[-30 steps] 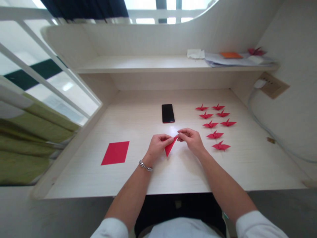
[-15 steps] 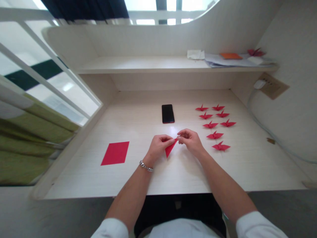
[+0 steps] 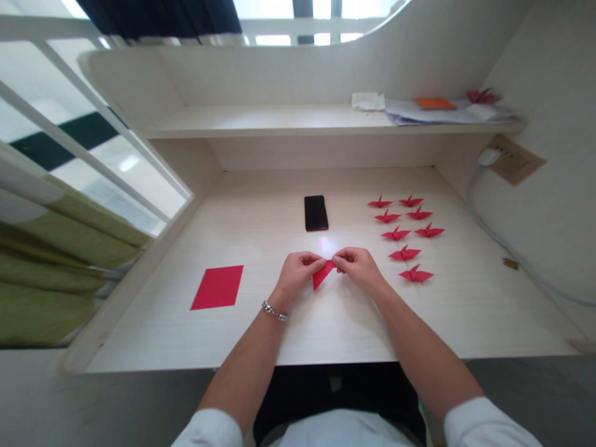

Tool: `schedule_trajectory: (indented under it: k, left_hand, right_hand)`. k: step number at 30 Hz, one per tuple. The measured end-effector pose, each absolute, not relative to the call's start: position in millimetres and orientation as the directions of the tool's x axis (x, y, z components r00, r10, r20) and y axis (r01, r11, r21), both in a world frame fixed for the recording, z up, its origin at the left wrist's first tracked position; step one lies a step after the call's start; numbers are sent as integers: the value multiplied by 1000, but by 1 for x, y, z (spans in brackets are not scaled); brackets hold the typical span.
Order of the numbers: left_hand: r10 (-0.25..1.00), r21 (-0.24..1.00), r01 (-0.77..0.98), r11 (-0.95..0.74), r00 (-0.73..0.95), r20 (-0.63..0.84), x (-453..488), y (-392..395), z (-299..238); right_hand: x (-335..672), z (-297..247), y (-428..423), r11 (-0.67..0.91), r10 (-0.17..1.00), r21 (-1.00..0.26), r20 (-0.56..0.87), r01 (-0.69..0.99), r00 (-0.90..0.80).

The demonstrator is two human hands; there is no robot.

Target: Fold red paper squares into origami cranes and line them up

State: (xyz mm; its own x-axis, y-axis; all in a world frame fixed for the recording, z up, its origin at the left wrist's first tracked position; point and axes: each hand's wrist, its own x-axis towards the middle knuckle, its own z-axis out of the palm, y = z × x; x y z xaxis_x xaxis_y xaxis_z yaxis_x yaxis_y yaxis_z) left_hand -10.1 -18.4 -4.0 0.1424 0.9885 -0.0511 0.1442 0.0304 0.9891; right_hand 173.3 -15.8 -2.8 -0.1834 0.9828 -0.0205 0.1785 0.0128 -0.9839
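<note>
The right hand [image 3: 359, 266] has dipped slightly, closer to level with the left hand [image 3: 297, 273]; both pinch the folded red origami paper [image 3: 320, 275] over the bench [image 3: 261, 226], its corner apparently being shaped

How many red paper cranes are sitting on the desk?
8 cranes, on the right of the desk: three side-by-side pairs toward the back, then two single ones nearer the front.
</note>
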Motion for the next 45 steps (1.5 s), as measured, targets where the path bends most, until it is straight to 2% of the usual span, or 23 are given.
schedule_trajectory:
  k: [4,9,17,26,34,40,45]
  left_hand:
    - [985,989,142,42,158,-64,-9,-19,-3]
    - [990,995,6,104,99,-104,-9,-18,-3]
    - [991,993,119,17,132,-32,-12,-19,-3]
    - [987,995,-43,94,134,-88,-5,-18,-2]
    - [991,995,102,-11,136,-3,-4,-22,2]
    - [986,989,141,-53,164,29,-3,-22,2]
    - [984,984,171,-56,174,26,-3,-23,4]
  right_hand:
    - [174,-4,-16,62,969,-960,-7,271,-246]
    - [176,-5,-14,56,986,-960,10,273,-167]
    - [174,1,-18,117,962,-946,32,302,-272]
    - [172,-2,-17,16,977,-987,-18,158,-213]
    - [171,-4,-16,-9,968,-988,-48,157,-248]
    - [170,-4,-18,85,968,-967,23,240,-250]
    - [171,-5,-17,38,958,-980,-20,194,-284]
